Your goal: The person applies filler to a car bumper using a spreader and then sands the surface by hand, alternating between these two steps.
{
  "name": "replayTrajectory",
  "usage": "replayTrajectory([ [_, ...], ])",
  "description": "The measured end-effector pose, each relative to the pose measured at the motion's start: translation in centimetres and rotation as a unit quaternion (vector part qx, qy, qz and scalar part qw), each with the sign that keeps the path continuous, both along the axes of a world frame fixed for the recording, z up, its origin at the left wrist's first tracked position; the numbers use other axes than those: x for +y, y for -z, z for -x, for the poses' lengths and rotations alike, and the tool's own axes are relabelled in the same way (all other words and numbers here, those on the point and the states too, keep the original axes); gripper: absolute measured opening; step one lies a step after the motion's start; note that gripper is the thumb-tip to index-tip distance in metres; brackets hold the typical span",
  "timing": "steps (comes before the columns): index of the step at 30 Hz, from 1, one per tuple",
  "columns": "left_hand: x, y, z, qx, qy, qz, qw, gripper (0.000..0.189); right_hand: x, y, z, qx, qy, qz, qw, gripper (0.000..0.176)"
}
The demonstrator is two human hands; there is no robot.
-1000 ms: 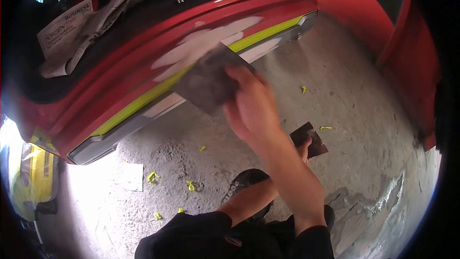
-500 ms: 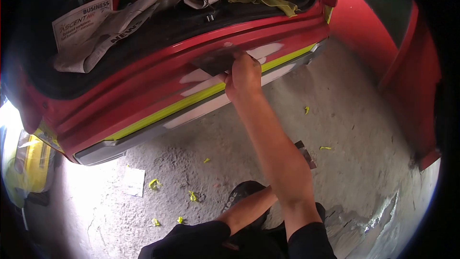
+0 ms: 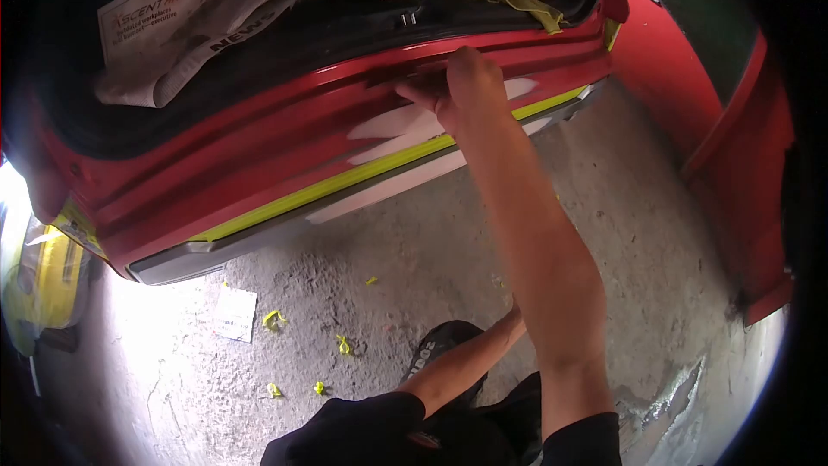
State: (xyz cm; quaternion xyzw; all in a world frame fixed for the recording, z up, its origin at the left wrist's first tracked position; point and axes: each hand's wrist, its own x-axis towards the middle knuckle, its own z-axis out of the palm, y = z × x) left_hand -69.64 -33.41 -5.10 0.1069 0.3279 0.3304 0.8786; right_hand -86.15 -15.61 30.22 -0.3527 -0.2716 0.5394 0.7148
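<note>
A car body repair workshop is seen: a red car bumper patched with pale filler just left of the right hand, yellow masking tape below it, tape scraps scattered on rough concrete floor.

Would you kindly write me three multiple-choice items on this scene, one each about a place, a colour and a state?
1. Where does the right hand rest? A) on a ladder B) on a toolbox C) on the red panel, at the white patches
2. What colour is the stripe below the patches? A) yellow-green B) blue C) black
3. The boot above the panel is: A) shut B) open, newspapers inside C) covered by a tarpaulin
Answers: 1 C, the hand lies on the patches; 2 A, a lime band runs along the panel; 3 B, its dark interior shows.
</note>
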Motion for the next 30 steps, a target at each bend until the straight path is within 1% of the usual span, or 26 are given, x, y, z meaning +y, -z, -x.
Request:
replayTrajectory([
  [6, 0.9, -0.7, 0.4, -0.002, -0.009, -0.012, 1.0, 0.042, 0.0, -0.5, 0.3, -0.01, 0.004, -0.014, 1.0, 0.032],
  [8, 0.7, -0.2, 0.5, 0.004, -0.009, -0.01, 1.0, 0.042, -0.3, -0.2, 0.2, 0.001, 0.015, -0.005, 1.0, 0.033],
  [11, 0.4, 0.0, 1.3, 0.011, -0.014, -0.013, 1.0, 0.043, -3.0, 1.2, -1.4, 0.049, 0.055, -0.052, 0.996, 0.028],
  [13, 0.1, 0.3, 1.4, 0.011, -0.017, -0.017, 1.0, 0.043, -7.0, 5.4, -5.1, 0.07, 0.047, -0.129, 0.988, 0.033],
  [14, 0.1, 0.4, 1.4, 0.009, -0.018, -0.018, 1.0, 0.043, -9.5, 6.7, -8.0, 0.036, 0.053, -0.083, 0.994, 0.035],
  [16, 0.1, 0.4, 1.7, -0.011, -0.025, -0.008, 1.0, 0.044, -14.8, 9.3, -12.4, 0.084, 0.082, -0.089, 0.989, 0.032],
  [17, 0.3, 0.3, 1.7, -0.022, -0.026, 0.002, 0.999, 0.044, -17.0, 12.3, -16.4, 0.115, 0.064, -0.123, 0.984, 0.03],
  [18, 0.3, 0.3, 1.5, -0.052, -0.023, 0.042, 0.997, 0.04, -19.3, 13.5, -18.5, 0.095, 0.085, -0.127, 0.984, 0.027],
  [19, 0.2, 0.5, 1.3, -0.064, -0.016, 0.042, 0.997, 0.04, -21.7, 14.8, -20.7, 0.075, 0.107, -0.13, 0.983, 0.025],
  [22, 0.2, 0.7, 0.9, -0.097, 0.017, 0.027, 0.995, 0.041, -24.2, 14.8, -22.4, 0.089, 0.148, -0.121, 0.978, 0.023],
  [23, 0.2, 0.8, 0.5, -0.087, 0.025, 0.033, 0.995, 0.041, -24.5, 15.2, -23.0, 0.092, 0.172, -0.121, 0.973, 0.023],
  [24, 0.1, 1.2, 0.0, -0.077, 0.034, 0.04, 0.996, 0.042, -24.6, 15.5, -23.5, 0.099, 0.152, -0.118, 0.976, 0.024],
  [26, 0.0, 1.7, -0.6, -0.065, 0.05, 0.046, 0.996, 0.039, -24.8, 16.4, -25.1, 0.092, 0.175, -0.12, 0.973, 0.025],
  [28, 0.0, 1.8, -0.9, -0.06, 0.065, 0.051, 0.995, 0.035, -24.1, 15.6, -25.2, 0.08, 0.191, -0.131, 0.969, 0.026],
  [30, 0.7, 1.5, -0.4, -0.075, 0.086, 0.044, 0.992, 0.035, -23.9, 14.0, -24.8, 0.06, 0.203, -0.152, 0.966, 0.027],
])
